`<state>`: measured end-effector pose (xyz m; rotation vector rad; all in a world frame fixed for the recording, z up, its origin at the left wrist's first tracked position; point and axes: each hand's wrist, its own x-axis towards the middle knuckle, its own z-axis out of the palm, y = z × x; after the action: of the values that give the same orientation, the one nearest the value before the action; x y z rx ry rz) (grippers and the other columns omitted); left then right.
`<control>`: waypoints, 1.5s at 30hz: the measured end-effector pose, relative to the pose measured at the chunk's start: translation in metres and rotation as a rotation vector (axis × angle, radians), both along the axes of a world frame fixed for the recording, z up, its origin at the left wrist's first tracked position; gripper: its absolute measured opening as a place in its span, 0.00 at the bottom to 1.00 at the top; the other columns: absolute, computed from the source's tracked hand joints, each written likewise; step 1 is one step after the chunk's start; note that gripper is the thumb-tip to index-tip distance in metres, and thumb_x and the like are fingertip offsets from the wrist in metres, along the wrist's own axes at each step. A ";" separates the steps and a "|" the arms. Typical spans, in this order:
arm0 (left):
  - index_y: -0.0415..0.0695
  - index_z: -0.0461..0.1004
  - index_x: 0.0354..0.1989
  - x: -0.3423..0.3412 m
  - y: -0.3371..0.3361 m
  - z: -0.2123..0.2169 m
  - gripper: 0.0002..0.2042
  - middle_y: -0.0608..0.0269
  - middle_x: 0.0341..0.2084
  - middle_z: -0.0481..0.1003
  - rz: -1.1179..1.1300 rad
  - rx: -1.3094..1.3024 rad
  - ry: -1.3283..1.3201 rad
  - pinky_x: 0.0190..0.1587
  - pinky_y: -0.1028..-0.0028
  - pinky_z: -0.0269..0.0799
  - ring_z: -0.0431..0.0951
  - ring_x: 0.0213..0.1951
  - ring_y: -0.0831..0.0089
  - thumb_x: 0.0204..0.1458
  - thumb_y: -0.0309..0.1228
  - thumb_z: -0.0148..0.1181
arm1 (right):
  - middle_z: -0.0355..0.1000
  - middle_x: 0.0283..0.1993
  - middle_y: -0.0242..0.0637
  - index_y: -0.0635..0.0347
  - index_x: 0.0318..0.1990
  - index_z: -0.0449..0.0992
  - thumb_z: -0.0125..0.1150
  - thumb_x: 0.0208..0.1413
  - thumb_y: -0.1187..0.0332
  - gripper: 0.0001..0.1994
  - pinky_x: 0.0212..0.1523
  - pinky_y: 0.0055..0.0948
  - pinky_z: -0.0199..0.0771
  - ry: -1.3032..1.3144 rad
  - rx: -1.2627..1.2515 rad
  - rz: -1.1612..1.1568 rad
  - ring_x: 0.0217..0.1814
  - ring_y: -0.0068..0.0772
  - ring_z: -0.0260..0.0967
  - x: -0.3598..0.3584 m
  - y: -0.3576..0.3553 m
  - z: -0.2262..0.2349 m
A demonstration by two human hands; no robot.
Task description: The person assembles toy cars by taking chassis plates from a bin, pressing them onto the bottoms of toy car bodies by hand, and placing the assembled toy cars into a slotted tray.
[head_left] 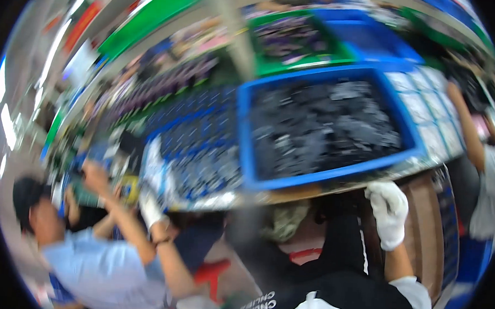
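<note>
Gloved, my right hand [388, 212] clamps the tray's [335, 187] near edge under the blue bin [243, 126]; my left hand [150, 208] grips the opposite corner, levelling the load.

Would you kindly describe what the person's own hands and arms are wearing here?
Both hands wear white fabric gloves that end at the wrist. The right hand has a wrinkled glove, a bare forearm and a short white sleeve on a black top. The left hand has a thin dark wristband and a bare forearm. Motion blur hides finer detail.
</note>
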<state>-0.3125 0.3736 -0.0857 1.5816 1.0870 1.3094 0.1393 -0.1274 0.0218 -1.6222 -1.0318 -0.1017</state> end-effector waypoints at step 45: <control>0.46 0.72 0.53 0.197 -0.256 0.117 0.16 0.64 0.46 0.76 -0.242 -0.200 0.186 0.46 0.66 0.71 0.75 0.48 0.70 0.60 0.40 0.56 | 0.70 0.53 0.58 0.53 0.67 0.57 0.55 0.50 0.69 0.33 0.54 0.41 0.70 0.038 -0.599 -0.219 0.55 0.54 0.70 0.383 0.025 -0.045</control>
<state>-0.1150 0.1174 0.0311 1.6477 1.0635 0.8800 0.5222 -0.1020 -0.0235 -2.2694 -0.8981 0.1033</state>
